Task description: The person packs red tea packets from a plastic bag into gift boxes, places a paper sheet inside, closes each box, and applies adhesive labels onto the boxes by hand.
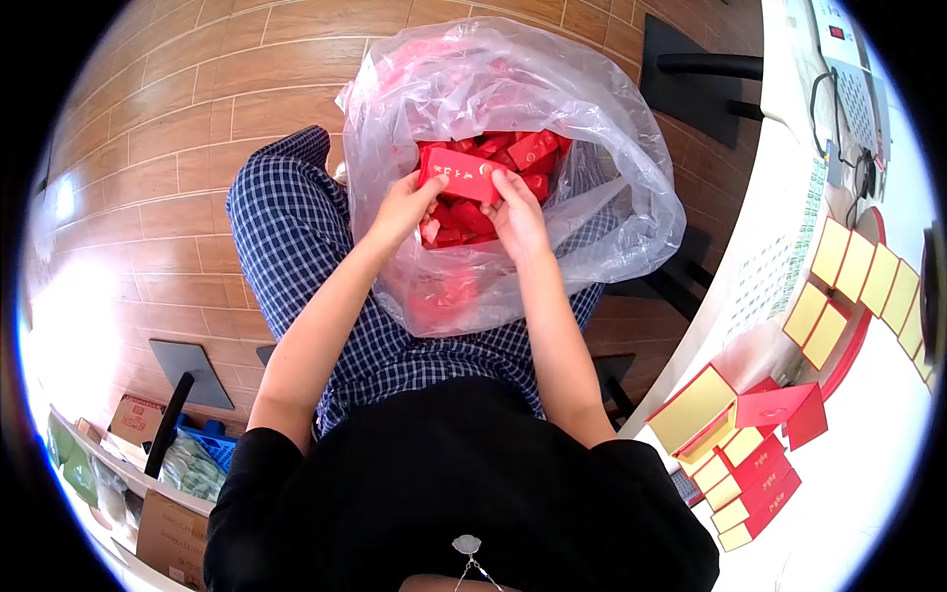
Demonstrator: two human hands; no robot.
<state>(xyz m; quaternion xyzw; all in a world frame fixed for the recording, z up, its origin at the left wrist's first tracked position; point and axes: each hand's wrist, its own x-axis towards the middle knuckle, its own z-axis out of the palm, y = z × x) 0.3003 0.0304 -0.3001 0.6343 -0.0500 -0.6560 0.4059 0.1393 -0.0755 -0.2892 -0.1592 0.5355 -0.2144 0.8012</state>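
Note:
A red packet (460, 177) with pale lettering lies between my two hands, over the mouth of a large clear plastic bag (612, 118). My left hand (406, 205) grips its left end, with the thumb on top. On its right end, my right hand (518, 212) pinches the corner between thumb and fingers. Below and around the packet, many similar red packets (534, 150) are heaped inside the bag. The bag rests at my lap, between my legs in checked trousers (286, 232).
On the white table (838, 474) at right are stacked red and yellow boxes (760, 483), flat yellow pieces (878, 276), a printed sheet (779, 261) and cables. A blue basket (212, 441) and cardboard boxes (168, 538) stand lower left. Black table legs (705, 66) rise from the wooden floor (197, 178).

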